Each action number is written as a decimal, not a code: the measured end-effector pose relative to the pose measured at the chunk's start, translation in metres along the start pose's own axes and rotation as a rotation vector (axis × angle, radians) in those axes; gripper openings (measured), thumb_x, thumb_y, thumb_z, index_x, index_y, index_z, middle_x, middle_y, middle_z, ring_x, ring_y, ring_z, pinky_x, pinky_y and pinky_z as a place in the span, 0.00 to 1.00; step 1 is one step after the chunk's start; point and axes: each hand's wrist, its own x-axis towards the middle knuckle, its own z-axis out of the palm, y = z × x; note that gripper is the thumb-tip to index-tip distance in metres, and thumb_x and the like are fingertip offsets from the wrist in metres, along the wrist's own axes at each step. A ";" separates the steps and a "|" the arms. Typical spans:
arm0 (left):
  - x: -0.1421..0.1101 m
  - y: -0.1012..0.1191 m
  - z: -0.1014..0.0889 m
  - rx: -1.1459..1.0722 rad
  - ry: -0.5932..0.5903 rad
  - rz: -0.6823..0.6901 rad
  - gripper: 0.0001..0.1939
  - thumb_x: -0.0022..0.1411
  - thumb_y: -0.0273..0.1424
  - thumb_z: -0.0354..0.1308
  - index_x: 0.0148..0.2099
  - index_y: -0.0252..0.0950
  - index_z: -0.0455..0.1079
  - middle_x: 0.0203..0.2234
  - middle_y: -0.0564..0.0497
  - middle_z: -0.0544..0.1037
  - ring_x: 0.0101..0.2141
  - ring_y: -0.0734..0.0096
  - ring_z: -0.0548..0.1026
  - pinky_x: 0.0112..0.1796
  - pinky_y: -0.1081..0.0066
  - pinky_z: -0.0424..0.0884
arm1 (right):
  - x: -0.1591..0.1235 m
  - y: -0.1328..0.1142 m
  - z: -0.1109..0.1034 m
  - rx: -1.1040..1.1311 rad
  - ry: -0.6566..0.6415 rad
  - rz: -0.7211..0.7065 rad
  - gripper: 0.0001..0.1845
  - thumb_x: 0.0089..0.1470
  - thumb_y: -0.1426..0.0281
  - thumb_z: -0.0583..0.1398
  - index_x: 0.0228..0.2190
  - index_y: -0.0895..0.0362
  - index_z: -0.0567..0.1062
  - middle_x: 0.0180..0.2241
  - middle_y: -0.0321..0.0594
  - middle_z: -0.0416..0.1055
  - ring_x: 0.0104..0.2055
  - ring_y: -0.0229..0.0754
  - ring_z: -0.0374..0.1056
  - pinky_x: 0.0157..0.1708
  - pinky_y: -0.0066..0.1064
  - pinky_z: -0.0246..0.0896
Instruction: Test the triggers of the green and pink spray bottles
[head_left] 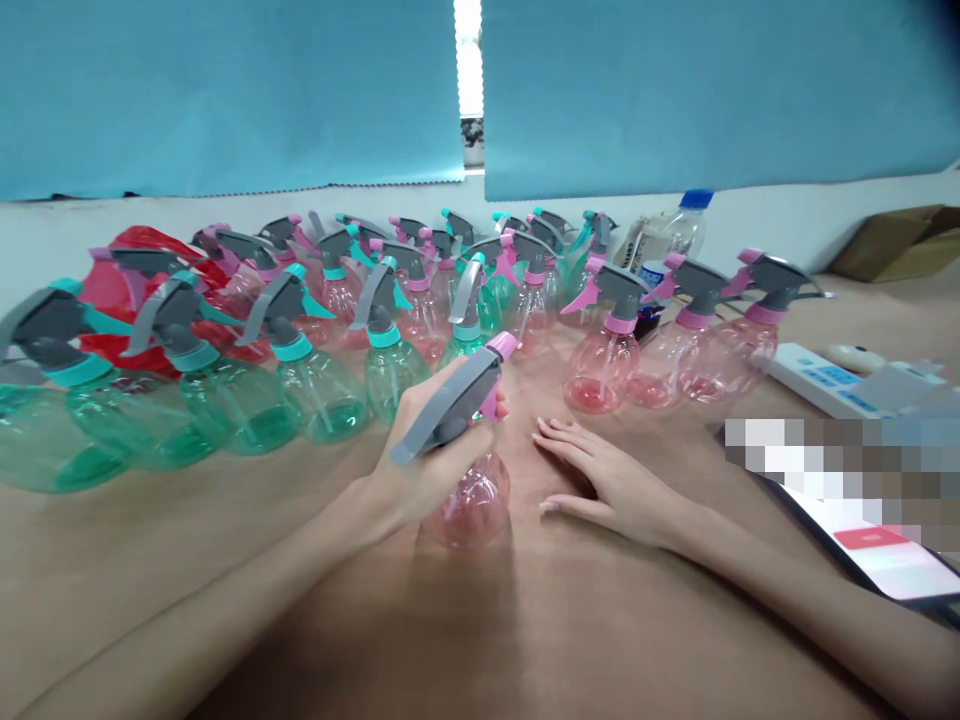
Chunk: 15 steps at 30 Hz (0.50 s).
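Left hand is closed around the neck of a clear pink-tinted spray bottle: narrow grip, holding the bottle, with the grey sprayer head tilted over the back of the hand. Can't tell whether the base is bearing on the tan tabletop or just clear of it. Right hand lies open and flat just right of the grip, touching nothing but the tabletop.

Directly ahead and to the left of the grip, green-tinted spray bottles stand crowded together, with a red plastic item behind them; can't tell whether it's a bag or a bottle. Ahead and to the right are pink-tinted spray bottles, with more bottles packed in behind.

Risk: the nearest green and pink bottles sit close to the grip, so a swing of the held bottle could clip one and tip it into its neighbours. Coloured liquid shows in their bases, so a loose head could leak if one falls — seating not visible.

Farther right: a water bottle with a blue cap, a white-and-blue keypad device, and a phone, partly pixelated. No brand or writing is legible on any of them.
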 end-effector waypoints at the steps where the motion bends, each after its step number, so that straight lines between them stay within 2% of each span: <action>1: 0.000 0.000 0.000 -0.005 -0.003 -0.013 0.04 0.52 0.30 0.53 0.32 0.40 0.68 0.21 0.55 0.69 0.23 0.69 0.69 0.25 0.69 0.67 | 0.000 0.000 0.000 -0.006 -0.006 0.001 0.40 0.58 0.48 0.58 0.62 0.60 0.62 0.65 0.52 0.56 0.68 0.54 0.49 0.65 0.54 0.48; 8: 0.002 0.001 0.001 0.006 -0.030 -0.007 0.18 0.51 0.29 0.54 0.46 0.42 0.71 0.26 0.54 0.74 0.25 0.67 0.71 0.27 0.68 0.69 | 0.000 0.000 0.000 -0.011 -0.019 0.011 0.40 0.58 0.48 0.57 0.61 0.62 0.63 0.66 0.52 0.54 0.68 0.54 0.48 0.65 0.53 0.48; 13: 0.002 0.002 0.002 0.014 -0.026 0.041 0.11 0.51 0.29 0.52 0.37 0.42 0.71 0.27 0.53 0.73 0.26 0.68 0.70 0.26 0.68 0.68 | 0.000 0.000 0.001 0.012 0.006 0.008 0.38 0.58 0.49 0.58 0.61 0.58 0.63 0.65 0.50 0.55 0.68 0.54 0.50 0.64 0.54 0.49; 15: 0.002 0.003 0.002 0.003 -0.028 0.040 0.11 0.50 0.29 0.52 0.36 0.42 0.71 0.27 0.53 0.73 0.27 0.67 0.71 0.27 0.68 0.68 | 0.000 0.000 0.001 0.031 0.019 0.007 0.36 0.58 0.50 0.58 0.61 0.56 0.64 0.65 0.49 0.56 0.67 0.54 0.51 0.64 0.55 0.50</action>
